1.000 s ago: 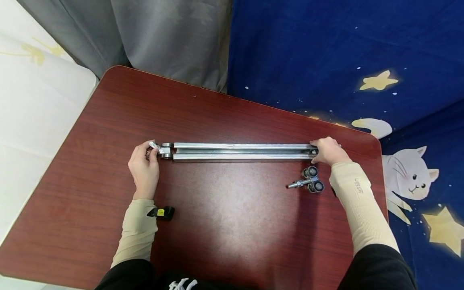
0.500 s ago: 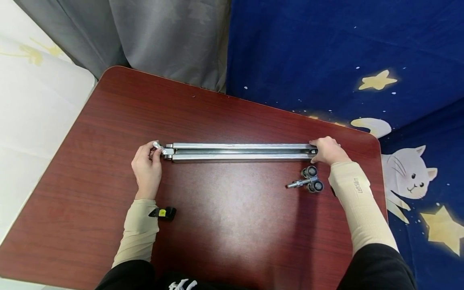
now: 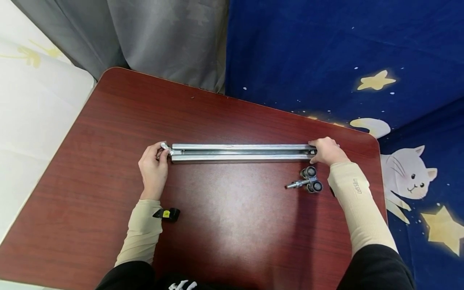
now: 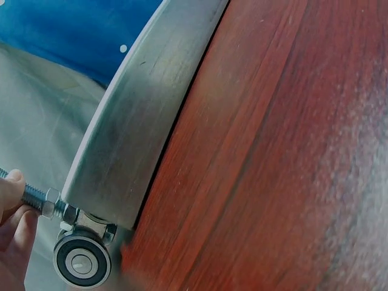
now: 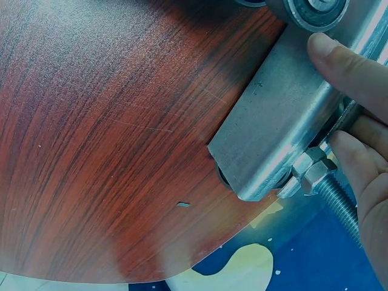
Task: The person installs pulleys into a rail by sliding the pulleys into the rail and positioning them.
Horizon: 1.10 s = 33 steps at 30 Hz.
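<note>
A silver slotted metal rail [image 3: 243, 158] lies across the table. My left hand [image 3: 154, 171] pinches the upright threaded bolt [image 4: 36, 199] of a roller trolley at the rail's left end. One of that trolley's wheels [image 4: 82, 262] sticks out past the rail's end in the left wrist view, while its front part is hidden inside. Around the rail's right end my right hand [image 3: 329, 151] grips, its thumb on the near side. Beside those fingers, a second trolley's bolt with nuts [image 5: 315, 173] juts up from the slot. A third roller trolley [image 3: 309, 181] lies on the table below the right hand.
The reddish-brown wooden table [image 3: 224, 225] has rounded corners. Grey curtain [image 3: 174, 40] and blue star-patterned cloth [image 3: 308, 52] hang behind its far edge. A black wrist camera [image 3: 170, 214] is strapped to the left sleeve.
My left hand has moved to the right, pushing the trolley's wheels from outside the rail into its left end. The right hand and the loose trolley stay where they were.
</note>
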Motion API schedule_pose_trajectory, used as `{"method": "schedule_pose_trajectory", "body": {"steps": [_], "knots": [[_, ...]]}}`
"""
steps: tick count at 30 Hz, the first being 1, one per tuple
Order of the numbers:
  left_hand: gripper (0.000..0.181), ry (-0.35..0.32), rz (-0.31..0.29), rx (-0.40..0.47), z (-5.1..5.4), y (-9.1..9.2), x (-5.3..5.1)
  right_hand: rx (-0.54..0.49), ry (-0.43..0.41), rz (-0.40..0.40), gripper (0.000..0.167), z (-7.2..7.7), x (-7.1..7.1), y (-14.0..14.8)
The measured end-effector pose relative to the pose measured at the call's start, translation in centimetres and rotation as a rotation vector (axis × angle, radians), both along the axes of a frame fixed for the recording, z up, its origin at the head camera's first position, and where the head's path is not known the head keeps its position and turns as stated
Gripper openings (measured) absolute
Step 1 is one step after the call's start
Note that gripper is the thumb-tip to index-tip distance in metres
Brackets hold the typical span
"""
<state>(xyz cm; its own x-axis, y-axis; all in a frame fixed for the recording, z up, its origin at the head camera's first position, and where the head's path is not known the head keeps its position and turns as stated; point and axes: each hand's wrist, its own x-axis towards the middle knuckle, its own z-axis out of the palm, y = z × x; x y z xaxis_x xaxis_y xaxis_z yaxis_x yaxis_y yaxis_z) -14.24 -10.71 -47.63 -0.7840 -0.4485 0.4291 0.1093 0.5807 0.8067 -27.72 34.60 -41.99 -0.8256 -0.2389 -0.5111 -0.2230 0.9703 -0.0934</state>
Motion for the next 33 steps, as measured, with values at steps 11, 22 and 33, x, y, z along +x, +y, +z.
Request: {"method": "schedule_pose_trajectory", "body": {"steps": [11, 22, 33], "knots": [[0.017, -0.015, -0.041, 0.004, 0.0, 0.6, -0.2, 0.004, 0.0, 0.007, 0.067, 0.3, 0.0, 0.0], [0.016, 0.002, -0.092, -0.045, 0.0, 1.8, -0.5, -0.003, 0.01, -0.002, 0.067, 0.2, -0.1, 0.0], [0.017, 0.012, -0.176, -0.074, -0.2, 3.4, -1.0, 0.0, -0.005, -0.001, 0.068, -0.1, 0.0, 0.0]]}}
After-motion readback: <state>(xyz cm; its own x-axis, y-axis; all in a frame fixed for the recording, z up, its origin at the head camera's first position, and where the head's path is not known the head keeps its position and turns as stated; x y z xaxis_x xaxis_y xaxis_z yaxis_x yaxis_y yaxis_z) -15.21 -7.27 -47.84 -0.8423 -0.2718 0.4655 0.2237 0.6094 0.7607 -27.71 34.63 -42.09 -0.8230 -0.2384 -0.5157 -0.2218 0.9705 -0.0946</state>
